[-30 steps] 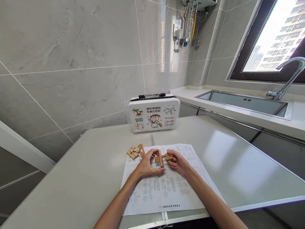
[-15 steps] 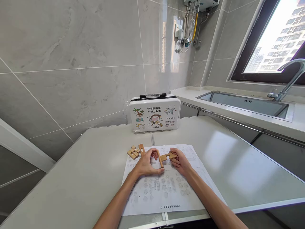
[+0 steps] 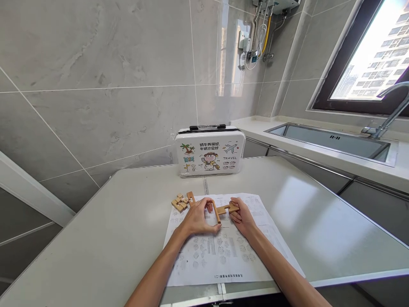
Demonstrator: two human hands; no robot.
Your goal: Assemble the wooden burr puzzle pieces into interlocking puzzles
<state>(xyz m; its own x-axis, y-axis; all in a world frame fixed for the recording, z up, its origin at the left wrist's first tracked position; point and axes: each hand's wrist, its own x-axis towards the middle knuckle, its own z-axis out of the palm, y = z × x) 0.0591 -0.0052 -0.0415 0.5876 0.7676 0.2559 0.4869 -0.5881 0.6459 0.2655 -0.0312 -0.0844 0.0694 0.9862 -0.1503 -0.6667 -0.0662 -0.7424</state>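
My left hand [image 3: 198,216] grips a flat wooden puzzle piece [image 3: 216,212] at its two ends, between thumb and fingertips, so its narrow edge faces up. Pinched in my right hand [image 3: 243,216] is a notched wooden puzzle piece [image 3: 222,210], whose free end meets the middle of the other piece. Whether the two interlock I cannot tell. Beyond my left hand lies another notched wooden piece [image 3: 191,197], partly hidden by the hand. Beside it is a small cluster of wooden blocks [image 3: 179,204]. Under both hands spreads a printed paper sheet [image 3: 230,266] with small diagrams.
A white carrying case [image 3: 194,145] with cartoon prints stands at the back of the white table [image 3: 105,230], near the tiled wall. To the right are a counter with a sink [image 3: 332,138], a faucet [image 3: 380,128] and a window.
The camera view has shifted slightly. Both hands keep hold of their wooden pieces, in nearly the same pose as before.
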